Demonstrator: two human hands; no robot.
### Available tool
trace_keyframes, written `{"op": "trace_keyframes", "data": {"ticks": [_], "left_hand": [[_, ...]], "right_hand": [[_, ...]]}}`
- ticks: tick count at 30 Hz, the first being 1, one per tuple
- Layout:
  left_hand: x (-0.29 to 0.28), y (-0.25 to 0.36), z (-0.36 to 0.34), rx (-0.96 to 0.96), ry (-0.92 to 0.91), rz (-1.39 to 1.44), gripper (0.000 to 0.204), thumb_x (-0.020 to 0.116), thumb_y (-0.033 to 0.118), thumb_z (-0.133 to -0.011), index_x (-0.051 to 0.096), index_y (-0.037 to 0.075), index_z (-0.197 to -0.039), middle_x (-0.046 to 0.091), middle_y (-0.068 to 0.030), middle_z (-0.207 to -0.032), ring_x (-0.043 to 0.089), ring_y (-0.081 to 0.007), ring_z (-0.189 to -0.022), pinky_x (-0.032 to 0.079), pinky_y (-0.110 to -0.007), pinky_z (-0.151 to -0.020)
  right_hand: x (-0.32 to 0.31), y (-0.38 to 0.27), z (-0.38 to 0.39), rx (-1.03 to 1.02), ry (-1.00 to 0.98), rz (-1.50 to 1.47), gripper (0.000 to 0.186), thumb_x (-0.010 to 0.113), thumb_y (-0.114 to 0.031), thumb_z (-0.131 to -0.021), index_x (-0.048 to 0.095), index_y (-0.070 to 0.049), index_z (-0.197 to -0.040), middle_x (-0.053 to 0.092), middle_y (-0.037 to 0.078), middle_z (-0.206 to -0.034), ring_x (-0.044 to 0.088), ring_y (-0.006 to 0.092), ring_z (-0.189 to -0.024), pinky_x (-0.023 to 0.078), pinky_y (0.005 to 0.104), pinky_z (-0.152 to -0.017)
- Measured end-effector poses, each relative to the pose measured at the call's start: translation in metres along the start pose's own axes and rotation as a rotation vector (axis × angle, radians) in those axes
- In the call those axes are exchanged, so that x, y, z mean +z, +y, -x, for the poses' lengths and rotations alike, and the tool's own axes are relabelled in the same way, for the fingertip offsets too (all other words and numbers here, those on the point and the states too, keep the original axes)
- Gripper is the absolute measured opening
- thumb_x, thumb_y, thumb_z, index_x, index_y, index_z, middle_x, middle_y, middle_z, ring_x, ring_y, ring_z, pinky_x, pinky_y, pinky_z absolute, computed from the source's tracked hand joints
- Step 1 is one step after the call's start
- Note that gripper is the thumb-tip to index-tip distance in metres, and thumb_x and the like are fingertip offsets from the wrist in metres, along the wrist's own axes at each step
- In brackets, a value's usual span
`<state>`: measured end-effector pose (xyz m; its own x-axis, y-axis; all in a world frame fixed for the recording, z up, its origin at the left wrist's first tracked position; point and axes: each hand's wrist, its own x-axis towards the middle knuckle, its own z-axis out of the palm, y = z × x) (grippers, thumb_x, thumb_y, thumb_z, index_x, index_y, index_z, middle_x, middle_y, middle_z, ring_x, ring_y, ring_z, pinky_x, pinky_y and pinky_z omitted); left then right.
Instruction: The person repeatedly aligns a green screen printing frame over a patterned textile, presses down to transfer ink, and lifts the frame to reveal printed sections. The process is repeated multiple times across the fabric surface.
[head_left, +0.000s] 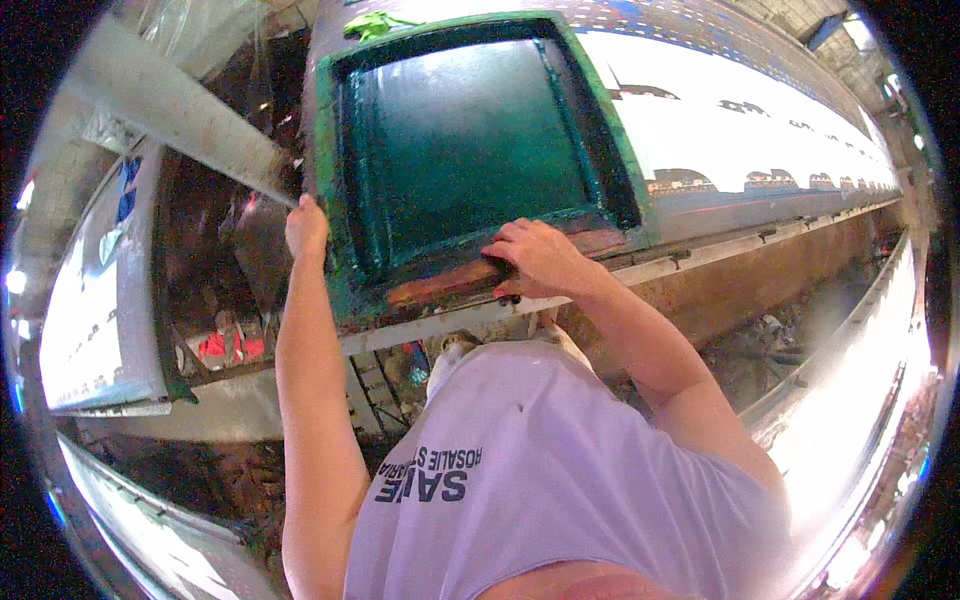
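A green-painted screen frame (pixel 613 120) lies on a long table, with a dark green, glossy panel (pixel 470 140) inside it. Its near rail (pixel 440 284) shows worn, reddish wood. My right hand (pixel 540 258) is curled over this rail, fingers on top and thumb low on the near side. Beside the frame's left edge, my left hand (pixel 307 232) is closed; what its fingers grip is hidden. A small dark piece (pixel 510 299) shows under my right hand, too little of it to name.
White cloth with dark printed shapes (pixel 740 130) covers the table to the right. A metal rail (pixel 700 264) runs along its near edge. A bright green scrap (pixel 376 25) lies beyond the frame. Another table (pixel 110 290) stands left, and a pale beam (pixel 190 110) slants towards my left hand.
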<state>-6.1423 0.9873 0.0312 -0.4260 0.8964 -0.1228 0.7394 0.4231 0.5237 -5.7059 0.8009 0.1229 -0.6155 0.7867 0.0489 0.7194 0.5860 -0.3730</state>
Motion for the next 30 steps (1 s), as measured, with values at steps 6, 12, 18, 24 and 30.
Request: {"op": "trace_keyframes", "data": {"ticks": [6,12,18,24,30], "left_hand": [[0.003,0.015,0.000,0.019,0.039,-0.141,0.079,0.031,0.053,-0.116,0.078,-0.011,-0.117,0.075,-0.0361,-0.123,0.069,-0.0547,-0.123,0.051,-0.062,-0.110],[-0.011,0.019,0.010,-0.082,0.137,-0.317,0.071,0.036,0.054,-0.115,0.078,-0.002,-0.130,0.073,-0.0292,-0.137,0.068,-0.0503,-0.130,0.053,-0.061,-0.109],[-0.003,0.045,0.019,-0.117,0.171,-0.262,0.067,0.039,0.052,-0.115,0.079,0.000,-0.126,0.075,-0.0298,-0.131,0.069,-0.0506,-0.126,0.053,-0.061,-0.107],[-0.005,-0.010,0.001,-0.050,0.159,-0.129,0.074,0.043,0.061,-0.114,0.080,-0.003,-0.115,0.077,-0.0308,-0.119,0.071,-0.0525,-0.115,0.052,-0.061,-0.100],[-0.009,0.026,0.014,-0.164,0.069,0.155,0.083,0.049,0.069,-0.112,0.079,-0.007,-0.103,0.075,-0.0238,-0.092,0.067,-0.0418,-0.090,0.049,-0.053,-0.087]], "right_hand": [[-0.029,0.062,0.063,0.079,0.190,-0.307,0.042,0.085,-0.030,-0.093,0.078,-0.010,-0.130,0.073,0.015,-0.138,0.069,0.0404,-0.127,0.056,0.0484,-0.111],[-0.042,0.153,0.122,0.516,0.576,-0.106,0.047,0.085,-0.009,-0.088,0.077,-0.010,-0.134,0.068,0.016,-0.148,0.060,0.0390,-0.140,0.050,0.0496,-0.120],[-0.043,0.201,0.121,0.821,0.425,-0.144,0.075,0.089,-0.017,-0.089,0.059,-0.008,-0.157,0.066,0.023,-0.149,0.059,0.0429,-0.141,0.047,0.0506,-0.122],[-0.057,0.202,0.083,0.972,0.368,-0.258,0.087,0.090,-0.015,-0.087,0.050,-0.010,-0.164,0.068,0.023,-0.144,0.064,0.0438,-0.134,0.052,0.0513,-0.115],[-0.044,0.220,0.090,1.018,0.436,-0.206,0.083,0.088,-0.010,-0.084,0.056,-0.014,-0.161,0.072,0.021,-0.138,0.068,0.0415,-0.128,0.055,0.0508,-0.112]]}}
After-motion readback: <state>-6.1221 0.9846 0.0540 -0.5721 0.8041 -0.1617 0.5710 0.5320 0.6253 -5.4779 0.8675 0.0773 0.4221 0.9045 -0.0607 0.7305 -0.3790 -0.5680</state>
